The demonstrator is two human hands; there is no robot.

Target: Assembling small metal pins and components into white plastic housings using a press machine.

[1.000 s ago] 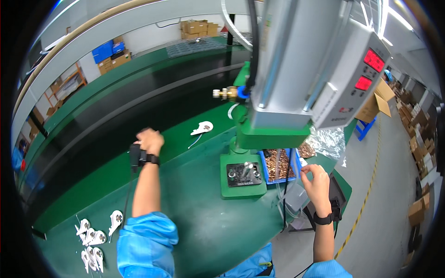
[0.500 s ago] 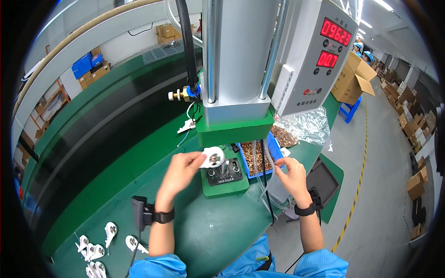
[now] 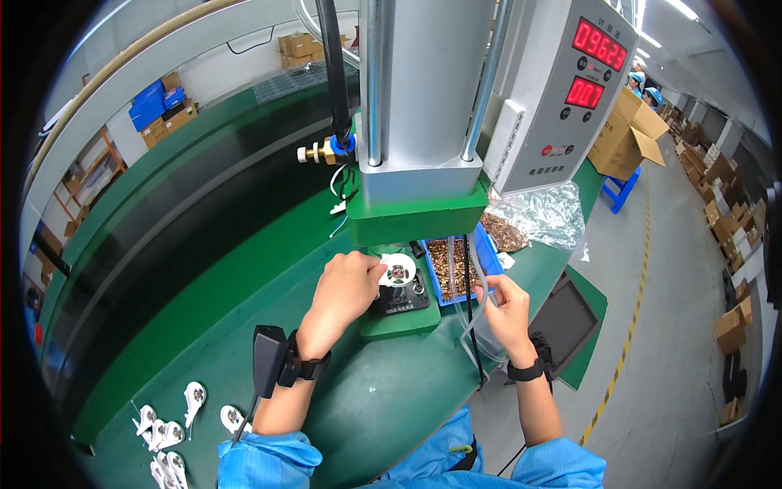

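Note:
My left hand (image 3: 349,287) pinches the rim of a round white plastic housing (image 3: 398,259) with a dark metal centre. The housing is over the black fixture plate (image 3: 405,303) on a green base, beneath the green press head (image 3: 419,218). Most of the fixture's left side is hidden by the hand and the part. At the right edge of a blue tray (image 3: 494,262) filled with small copper-coloured pieces (image 3: 453,273), my right hand (image 3: 507,311) has its thumb and fingertips drawn together beside a clear hose (image 3: 476,306). What these fingertips hold, if anything, cannot be made out.
Several similar white parts (image 3: 167,435) lie at the table's lower left. Behind the tray is a clear plastic bag (image 3: 546,218) of copper pieces. A control box (image 3: 562,106) with red digits hangs at upper right. A dark conveyor belt (image 3: 204,196) curves along the left.
My left hand has moved right, bringing the white housing further over the fixture. My right hand has shifted slightly left and down, staying by the tray. The whole view has shifted a little.

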